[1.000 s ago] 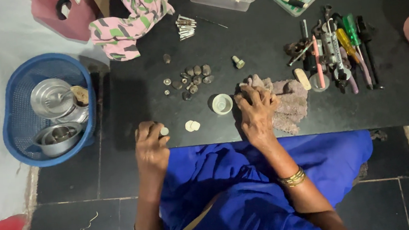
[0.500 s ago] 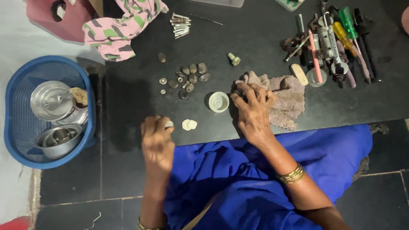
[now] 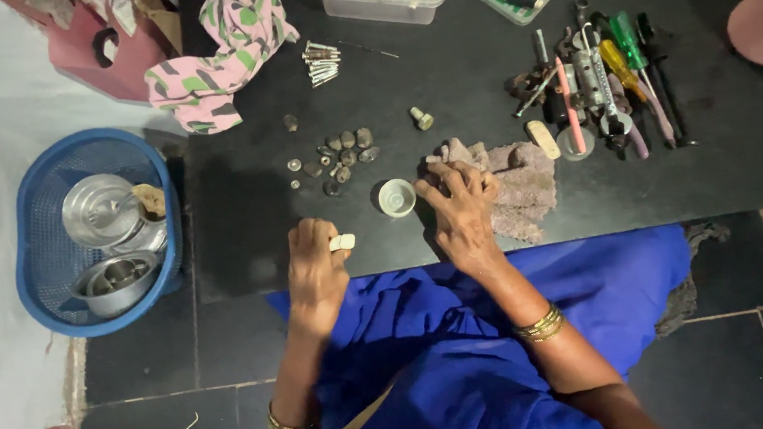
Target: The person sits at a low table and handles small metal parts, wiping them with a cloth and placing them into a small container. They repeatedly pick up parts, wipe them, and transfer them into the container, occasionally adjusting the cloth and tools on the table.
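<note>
Black tabletop [image 3: 482,93]: I'm seeing my left hand [image 3: 317,267] pinching a small white piece [image 3: 342,242] w/ curled fingers, just below-left of white cap [image 3: 397,196]; right hand [image 3: 460,211] pressing closed fingers into grey rag [image 3: 519,187], right of cap.

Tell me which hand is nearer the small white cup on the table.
Right. The right hand rests on the grey rag just beside the small white cup; the left hand sits farther off, near the table edge.

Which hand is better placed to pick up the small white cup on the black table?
Probably the right hand: it rests on the grey rag just beside the white cup, whereas the left hand already holds a small white piece.
</note>
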